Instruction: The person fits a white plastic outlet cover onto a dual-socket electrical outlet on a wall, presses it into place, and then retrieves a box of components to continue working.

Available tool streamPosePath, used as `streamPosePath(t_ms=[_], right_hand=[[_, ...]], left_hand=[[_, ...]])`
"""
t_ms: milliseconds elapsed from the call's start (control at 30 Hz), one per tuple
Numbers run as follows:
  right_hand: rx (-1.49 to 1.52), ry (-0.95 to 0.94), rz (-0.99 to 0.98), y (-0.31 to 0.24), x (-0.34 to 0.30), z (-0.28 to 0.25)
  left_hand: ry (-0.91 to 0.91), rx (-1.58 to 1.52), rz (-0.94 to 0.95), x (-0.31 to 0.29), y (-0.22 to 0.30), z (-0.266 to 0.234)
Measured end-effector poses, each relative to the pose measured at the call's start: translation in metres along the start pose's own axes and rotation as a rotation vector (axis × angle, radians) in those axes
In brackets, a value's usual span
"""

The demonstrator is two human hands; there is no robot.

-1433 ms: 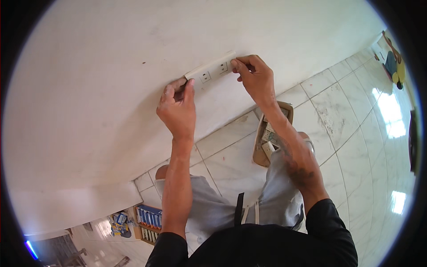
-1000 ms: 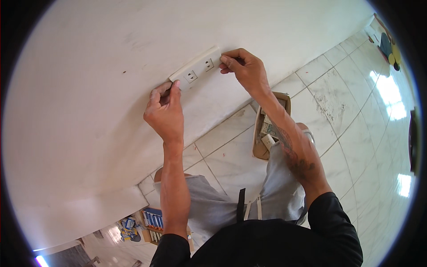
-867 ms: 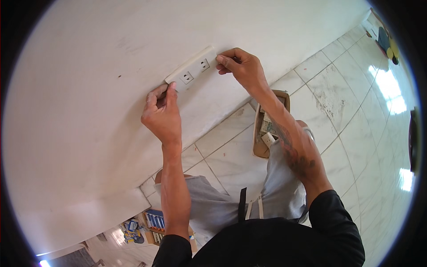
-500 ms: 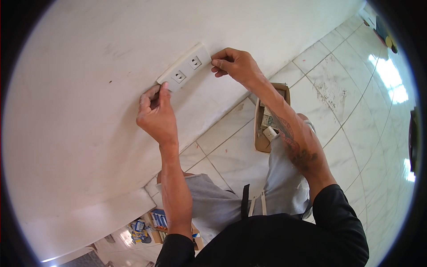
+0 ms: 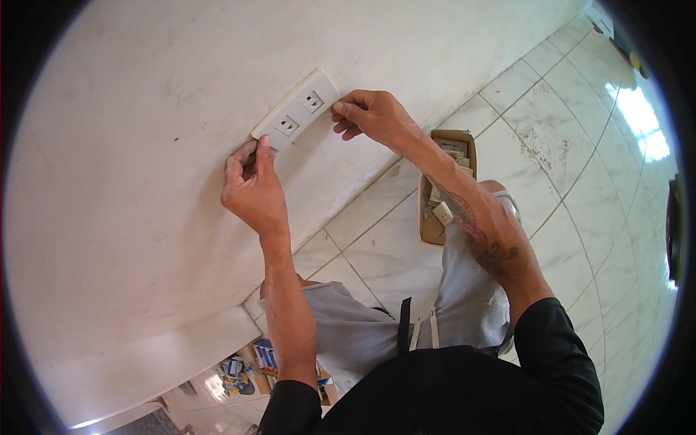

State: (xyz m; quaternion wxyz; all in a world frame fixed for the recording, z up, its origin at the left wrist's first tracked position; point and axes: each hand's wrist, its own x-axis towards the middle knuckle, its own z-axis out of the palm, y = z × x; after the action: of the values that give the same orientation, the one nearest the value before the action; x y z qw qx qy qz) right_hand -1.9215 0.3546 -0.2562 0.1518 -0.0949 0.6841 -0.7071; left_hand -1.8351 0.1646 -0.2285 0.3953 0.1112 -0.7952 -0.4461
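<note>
A white double wall outlet (image 5: 299,112) with two sockets sits tilted against the pale wall, its right end higher. My left hand (image 5: 255,192) grips its lower left end, thumb on the front face and the other fingers curled by the edge. At the opposite end, my right hand (image 5: 373,116) has thumb and index finger pinched at the right edge, its remaining fingers loosely bent below. What lies behind the outlet is hidden.
An open cardboard box (image 5: 433,230) with several white outlet parts stands on the tiled floor (image 5: 380,257), partly behind my right forearm. Another box (image 5: 265,355) with blue packages is at the lower left, beside a yellow-and-blue pile (image 5: 235,377). The wall (image 5: 145,217) fills the left side.
My right hand has shifted slightly down and left along the outlet's right end. The view has moved a little; my left hand keeps its grip.
</note>
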Motion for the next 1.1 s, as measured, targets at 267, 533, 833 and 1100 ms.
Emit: streamPosePath(t_ms=[267,533,833,1100], right_hand=[[0.044,0.007,0.022,-0.006,-0.002,0.0],[0.043,0.022,0.036,-0.008,-0.004,0.002],[-0.039,-0.044,0.063,0.006,-0.002,0.0],[-0.041,-0.031,0.042,0.004,-0.002,0.006]], left_hand=[[0.004,-0.062,-0.032,-0.001,0.004,0.002],[0.006,-0.039,-0.026,-0.001,0.002,0.003],[-0.009,-0.001,0.001,-0.003,0.003,0.0],[-0.009,0.013,0.011,-0.002,0.004,-0.004]])
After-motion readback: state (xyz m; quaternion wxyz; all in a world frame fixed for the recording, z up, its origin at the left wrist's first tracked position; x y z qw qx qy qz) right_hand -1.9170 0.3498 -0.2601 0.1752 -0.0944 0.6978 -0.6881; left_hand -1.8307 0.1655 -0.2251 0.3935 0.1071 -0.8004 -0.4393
